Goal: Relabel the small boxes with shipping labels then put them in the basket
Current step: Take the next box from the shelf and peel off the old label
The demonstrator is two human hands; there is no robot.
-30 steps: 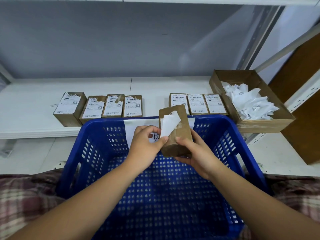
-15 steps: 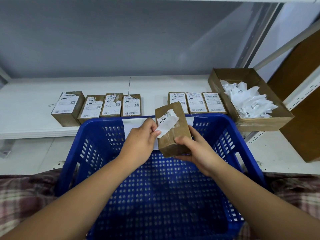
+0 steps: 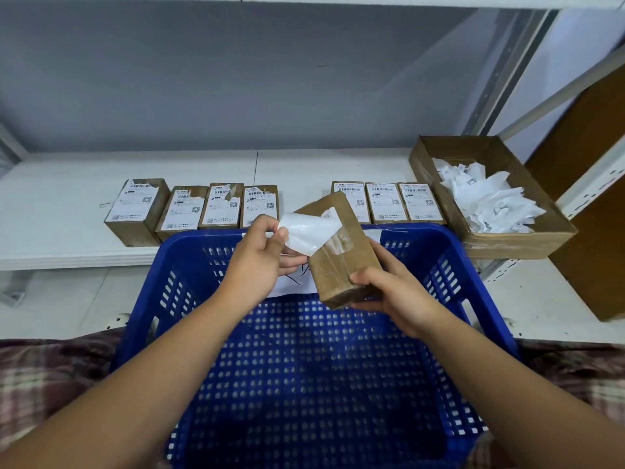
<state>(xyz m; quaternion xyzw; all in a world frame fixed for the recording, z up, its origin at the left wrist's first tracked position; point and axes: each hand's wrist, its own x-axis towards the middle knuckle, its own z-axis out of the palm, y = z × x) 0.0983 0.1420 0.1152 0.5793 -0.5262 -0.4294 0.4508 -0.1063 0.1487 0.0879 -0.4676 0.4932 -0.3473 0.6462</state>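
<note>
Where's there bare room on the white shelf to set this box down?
Bare shelf lies in the gap between the four boxes and the three boxes, in the strip behind both rows up to the wall, and left of the leftmost box. The right end is crowded: the three boxes sit close beside the cardboard tray of crumpled paper.

matt cardboard box (image 3: 341,252) (glossy tape), perforated blue plastic basket (image 3: 314,384)

The white shelf (image 3: 304,167) carries four labelled boxes (image 3: 220,206) in a row, three boxes (image 3: 385,203) further right, and an open carton (image 3: 507,240) of crumpled paper (image 3: 487,198).
</note>
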